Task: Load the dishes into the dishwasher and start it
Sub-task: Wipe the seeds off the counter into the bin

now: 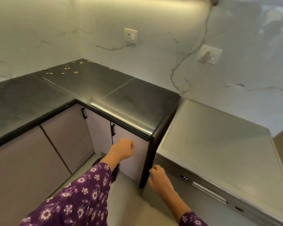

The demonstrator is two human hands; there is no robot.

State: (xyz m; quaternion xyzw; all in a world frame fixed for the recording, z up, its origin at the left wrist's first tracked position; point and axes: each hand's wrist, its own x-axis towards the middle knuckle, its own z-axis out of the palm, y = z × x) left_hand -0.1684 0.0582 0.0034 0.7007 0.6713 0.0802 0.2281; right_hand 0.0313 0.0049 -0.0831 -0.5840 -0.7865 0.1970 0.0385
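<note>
The grey dishwasher (216, 144) stands at the right, its door closed, with a small lit display (185, 178) and a bar handle (209, 192) on the front. My right hand (158, 178) hovers with curled fingers by the door's upper left corner, holding nothing. My left hand (123, 148) is in a loose fist in front of the cabinet beside the dishwasher, also holding nothing. No dishes are in view.
A dark L-shaped countertop (88, 88) runs left of the dishwasher, with small crumbs (69, 69) near its back corner. Pale cabinet doors (69, 136) with black handles sit beneath. Two wall sockets (130, 35) are on the marble wall.
</note>
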